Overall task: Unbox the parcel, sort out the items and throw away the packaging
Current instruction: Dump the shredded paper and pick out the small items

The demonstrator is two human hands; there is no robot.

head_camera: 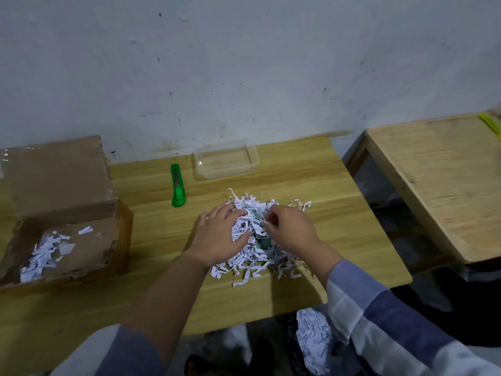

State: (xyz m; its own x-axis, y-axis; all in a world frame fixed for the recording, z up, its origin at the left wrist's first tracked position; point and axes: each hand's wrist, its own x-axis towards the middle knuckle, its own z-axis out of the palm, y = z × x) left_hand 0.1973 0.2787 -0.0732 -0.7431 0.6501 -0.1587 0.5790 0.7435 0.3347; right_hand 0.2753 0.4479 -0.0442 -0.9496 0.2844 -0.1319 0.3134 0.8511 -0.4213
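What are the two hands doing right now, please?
Left hand: open, palm resting on the shredded paper pile.
Right hand: fingers pinched on shredded paper strips.

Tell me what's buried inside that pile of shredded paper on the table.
Between the left hand and right hand, the shredded paper parts to show a dark green object. Only a patch shows; its shape, and anything else beneath, is covered.

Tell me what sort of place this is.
Probably a plain back room or workshop used for unpacking: a scuffed, stained wall, two bare wooden tables pushed against it, and an opened cardboard box beside a utility knife.
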